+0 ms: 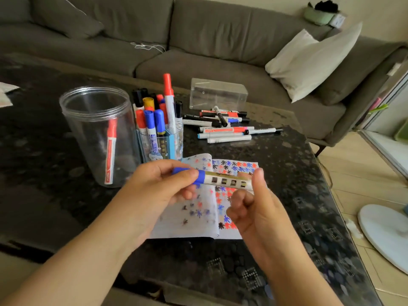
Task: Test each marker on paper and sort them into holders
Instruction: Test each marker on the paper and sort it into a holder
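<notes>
- The left hand [163, 184] grips the blue cap end of a blue-capped marker [223, 180], fingers and thumb curled round it
- The right hand [254, 208] pinches the white barrel at its other end; the marker lies level between both hands, above the open notebook [192, 224]
- The cap looks seated on the barrel, so my guess is that it is about to be pulled off or has just been pushed on; I cannot tell which
- The notebook pages are already thick with red, blue and black blots, so a fresh test stroke could get lost among them and a faint marker be misjudged
- If the cap comes off with a jerk, the tip could swipe the left fingers or the dark desk [287, 164]
- The small pen holder [161, 142] is crowded, with a red marker standing tall in it; pushing another in could tip it or knock that one out
- The clear round jar [97, 133] holds one red marker [110, 151] and stands just beside the holder, so a wrong drop is easy
- Untested markers [223, 127] lie loose near the clear box [217, 93] and could roll
</notes>
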